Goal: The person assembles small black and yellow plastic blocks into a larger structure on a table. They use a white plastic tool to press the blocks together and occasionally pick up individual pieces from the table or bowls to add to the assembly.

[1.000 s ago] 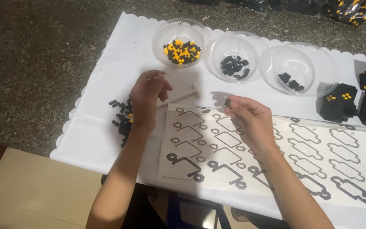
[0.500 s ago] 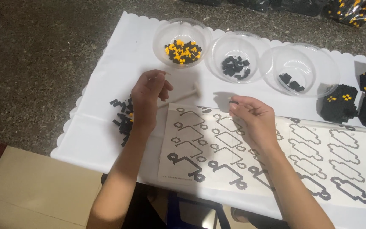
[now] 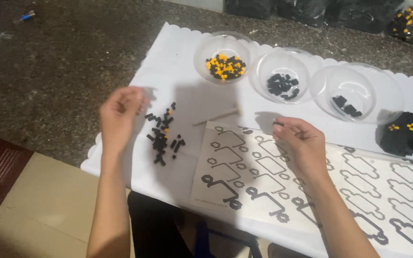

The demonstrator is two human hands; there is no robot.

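Note:
My left hand (image 3: 119, 114) hovers just left of a loose pile of small black bricks (image 3: 163, 136) on the white cloth (image 3: 178, 62). Its fingers are curled together and blurred, so I cannot tell whether anything is in them. My right hand (image 3: 298, 143) rests over the top edge of a printed sheet of brick outlines (image 3: 244, 179) and pinches a small black brick (image 3: 277, 124) between thumb and fingertips. A thin wooden stick (image 3: 216, 116) lies between the pile and the sheet.
Three clear plastic bowls stand at the back: one with yellow and black bricks (image 3: 224, 67), one with black bricks (image 3: 283, 86), one nearly bare (image 3: 347, 102). Built black blocks with yellow dots (image 3: 402, 134) sit at the right. Dark bags (image 3: 340, 12) line the far edge.
My left hand has lifted off the pile of black bricks and moved left, uncovering it. My right hand stays at the sheet's top edge. The view has come closer.

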